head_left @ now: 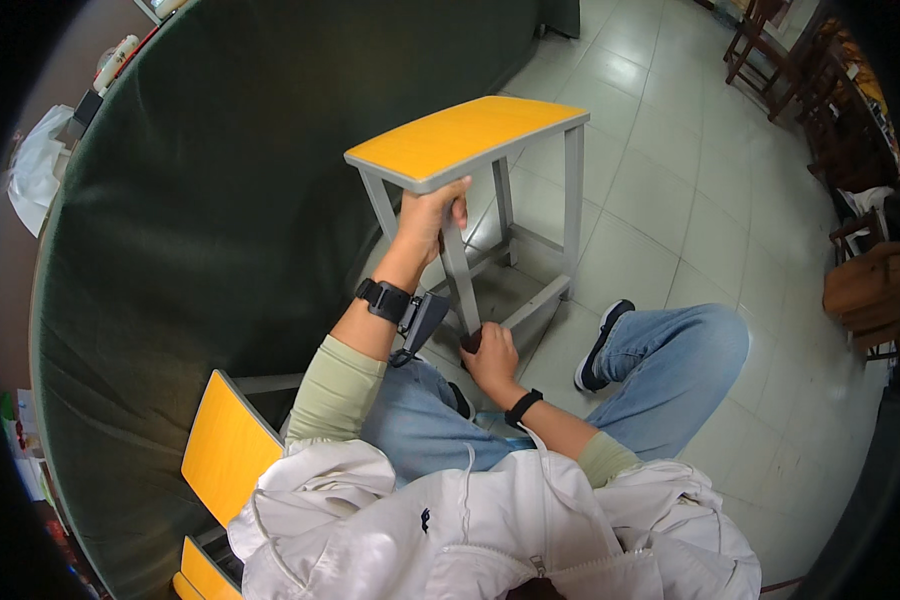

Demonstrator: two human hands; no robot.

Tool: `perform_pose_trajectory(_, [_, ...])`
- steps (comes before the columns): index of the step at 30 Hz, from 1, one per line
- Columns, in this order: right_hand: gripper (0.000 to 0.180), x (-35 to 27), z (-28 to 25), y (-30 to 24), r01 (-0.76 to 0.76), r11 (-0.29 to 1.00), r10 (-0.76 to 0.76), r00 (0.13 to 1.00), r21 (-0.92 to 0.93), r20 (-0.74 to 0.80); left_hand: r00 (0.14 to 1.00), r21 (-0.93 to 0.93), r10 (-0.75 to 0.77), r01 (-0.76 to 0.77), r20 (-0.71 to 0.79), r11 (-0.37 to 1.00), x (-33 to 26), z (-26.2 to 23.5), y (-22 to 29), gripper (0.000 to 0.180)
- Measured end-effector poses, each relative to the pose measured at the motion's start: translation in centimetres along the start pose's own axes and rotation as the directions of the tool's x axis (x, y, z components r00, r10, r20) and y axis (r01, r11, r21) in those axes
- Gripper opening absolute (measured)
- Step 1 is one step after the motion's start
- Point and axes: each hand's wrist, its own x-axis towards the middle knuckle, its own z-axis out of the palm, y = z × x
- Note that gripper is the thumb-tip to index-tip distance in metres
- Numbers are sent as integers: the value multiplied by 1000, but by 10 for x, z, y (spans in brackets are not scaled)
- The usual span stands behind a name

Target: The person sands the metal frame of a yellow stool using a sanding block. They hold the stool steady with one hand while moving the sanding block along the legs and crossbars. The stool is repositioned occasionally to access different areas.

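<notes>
A stool with a yellow seat [470,135] and a grey metal frame [573,190] stands tilted in front of me. My left hand [433,215] is wrapped round the top of its near leg [458,270], just under the seat's corner. Low on that same leg, my right hand [495,358] is closed round the bottom end, where a dark brown piece [471,342] shows beside the fingers. I cannot tell whether that piece is a foot cap or something separate. Part of the leg's lower end is hidden by my right hand.
A dark green cloth [200,200] hangs from a table on the left. Two more yellow-topped seats [228,445] stand at the lower left. My bent knees flank the stool on the tiled floor [660,200]. Wooden chairs [760,50] line the far right.
</notes>
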Motion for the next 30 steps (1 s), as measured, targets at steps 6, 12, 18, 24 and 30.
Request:
perform_pose_trajectory(6, [48, 5, 14, -9, 50, 998, -49, 998, -39, 38, 866, 155, 213, -159, -451, 975, 14, -16, -6, 10])
perform_pose_trajectory(12, [47, -4, 25, 25, 345, 929, -347, 938, -133, 11, 841, 117, 193, -155, -505, 981, 26, -58, -21, 11])
perform_pose_trajectory(18, [29, -39, 31, 74, 238, 962, -165, 897, -135, 410, 864, 143, 180, -127, -469, 982, 16, -94, -33, 6])
perform_pose_trajectory(24, [27, 2, 11, 97, -208, 975, 195, 970, 80, 148, 862, 192, 197, -119, -467, 974, 12, -98, -33, 7])
perform_pose_trajectory(30, [27, 60, -30, 119, -237, 887, 252, 968, 397, 15, 818, 66, 134, -117, -559, 991, 11, -101, -38, 9])
